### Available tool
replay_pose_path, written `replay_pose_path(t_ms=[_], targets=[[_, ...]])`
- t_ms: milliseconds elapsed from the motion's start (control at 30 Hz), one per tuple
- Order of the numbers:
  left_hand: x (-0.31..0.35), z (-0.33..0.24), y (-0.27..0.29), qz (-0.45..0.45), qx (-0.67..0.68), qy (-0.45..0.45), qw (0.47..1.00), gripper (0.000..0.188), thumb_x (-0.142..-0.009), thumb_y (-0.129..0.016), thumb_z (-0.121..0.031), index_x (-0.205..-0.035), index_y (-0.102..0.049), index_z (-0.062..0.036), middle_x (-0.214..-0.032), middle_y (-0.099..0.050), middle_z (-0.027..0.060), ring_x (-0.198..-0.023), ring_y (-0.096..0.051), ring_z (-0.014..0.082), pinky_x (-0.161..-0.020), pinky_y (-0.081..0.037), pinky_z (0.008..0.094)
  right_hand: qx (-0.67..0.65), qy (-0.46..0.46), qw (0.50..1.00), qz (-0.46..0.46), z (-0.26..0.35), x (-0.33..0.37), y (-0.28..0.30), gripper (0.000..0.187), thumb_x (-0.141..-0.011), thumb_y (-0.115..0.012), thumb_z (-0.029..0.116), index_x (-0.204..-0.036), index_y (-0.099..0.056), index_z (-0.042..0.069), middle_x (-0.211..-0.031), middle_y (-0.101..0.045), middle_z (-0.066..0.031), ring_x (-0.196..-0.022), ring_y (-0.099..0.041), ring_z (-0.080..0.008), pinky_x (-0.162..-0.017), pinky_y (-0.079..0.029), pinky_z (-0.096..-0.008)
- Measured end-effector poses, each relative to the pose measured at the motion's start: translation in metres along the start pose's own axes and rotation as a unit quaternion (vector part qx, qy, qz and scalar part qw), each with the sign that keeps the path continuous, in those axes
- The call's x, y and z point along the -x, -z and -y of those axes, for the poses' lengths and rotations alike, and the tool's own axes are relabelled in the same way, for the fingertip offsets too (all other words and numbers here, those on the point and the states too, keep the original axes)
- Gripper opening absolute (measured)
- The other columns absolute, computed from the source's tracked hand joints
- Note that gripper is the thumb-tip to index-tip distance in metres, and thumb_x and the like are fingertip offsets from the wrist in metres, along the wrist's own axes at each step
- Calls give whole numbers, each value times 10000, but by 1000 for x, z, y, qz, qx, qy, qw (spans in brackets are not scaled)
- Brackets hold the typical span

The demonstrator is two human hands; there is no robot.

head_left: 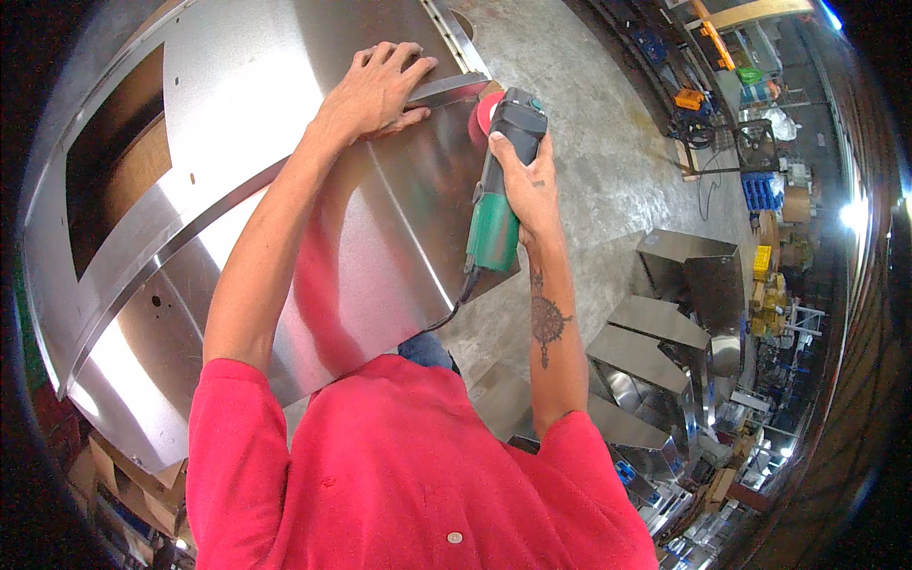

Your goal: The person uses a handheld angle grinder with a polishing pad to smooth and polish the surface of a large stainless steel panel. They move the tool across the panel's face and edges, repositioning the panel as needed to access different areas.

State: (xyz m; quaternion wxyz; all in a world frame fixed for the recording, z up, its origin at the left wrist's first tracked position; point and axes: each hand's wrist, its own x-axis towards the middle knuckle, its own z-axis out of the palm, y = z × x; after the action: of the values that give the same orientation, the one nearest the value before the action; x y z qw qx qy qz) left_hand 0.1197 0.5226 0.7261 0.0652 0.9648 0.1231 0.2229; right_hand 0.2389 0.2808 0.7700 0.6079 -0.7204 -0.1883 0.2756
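My right hand (528, 188) is wrapped round a green and black angle grinder (496, 218). Its reddish disc (488, 112) is at the corner of a large sheet-metal housing (380, 237), by the end of a raised metal flange (451, 90); whether it touches the metal I cannot tell. Flat on the brushed metal near that flange lies my left hand (380, 90), fingers spread, holding nothing. From the grinder's lower end a black cord (461, 302) runs down along the housing's edge. A rectangular opening (119, 157) is cut in the housing's left part.
Several bent sheet-metal pieces (651, 356) stand on the concrete floor (598, 123) to my right. Beyond them are shelves with blue bins (760, 192), a yellow bin (762, 258) and mixed goods. Cardboard boxes (133, 484) sit at the lower left.
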Motion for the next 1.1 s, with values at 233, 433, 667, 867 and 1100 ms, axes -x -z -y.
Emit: replay_pose_path(t_ms=[233, 433, 667, 867, 1100], targets=[[-1, -1, -1, 1, -1, -2, 1000, 716, -921, -835, -421, -1518, -559, -137, -1518, -542, 119, -1380, -530, 363, -1166, -445, 561, -27, 27, 999, 16, -3, -8, -1, 642, -1038, -772, 214, -1548, -436, 15, -1320, -664, -133, -1135, -684, -190, -992, -555, -339], [-1, 1, -2, 0, -5, -3, 1000, 729, -919, -830, -443, -1525, -549, -150, -1536, -530, 121, -1395, -519, 368, -1174, -436, 571, -1, 22, 1000, 9, 1, -9, -2, 651, -1025, -786, 241, -1537, -445, 30, -1234, -673, -122, -1017, -684, -205, -855, -572, -366], [-3, 2, -1, 21, -2, 4, 1000, 738, -922, -825, -455, -1540, -542, -167, -1539, -527, 119, -1413, -508, 371, -1195, -425, 572, 23, 46, 998, -22, -13, -10, 0, 630, -1014, -800, 249, -1512, -475, 43, -1114, -683, -102, -772, -705, -167, -597, -617, -353], [-2, 6, -3, 16, -10, 4, 1000, 724, -930, -821, -441, -1540, -538, -172, -1538, -527, 115, -1412, -504, 373, -1195, -427, 573, -13, -11, 1000, -11, -5, 10, 2, 744, -1021, -798, 252, -1602, -391, 27, -1282, -674, -135, -1108, -691, -209, -912, -579, -359], [0, 4, 6, 37, -1, -1, 999, 725, -946, -799, -451, -1558, -520, -180, -1559, -520, 117, -1420, -510, 379, -1200, -425, 573, -53, 8, 998, -32, -30, 24, 14, 706, -991, -821, 274, -1546, -441, 58, -1140, -683, -119, -764, -698, -174, -589, -614, -368]])
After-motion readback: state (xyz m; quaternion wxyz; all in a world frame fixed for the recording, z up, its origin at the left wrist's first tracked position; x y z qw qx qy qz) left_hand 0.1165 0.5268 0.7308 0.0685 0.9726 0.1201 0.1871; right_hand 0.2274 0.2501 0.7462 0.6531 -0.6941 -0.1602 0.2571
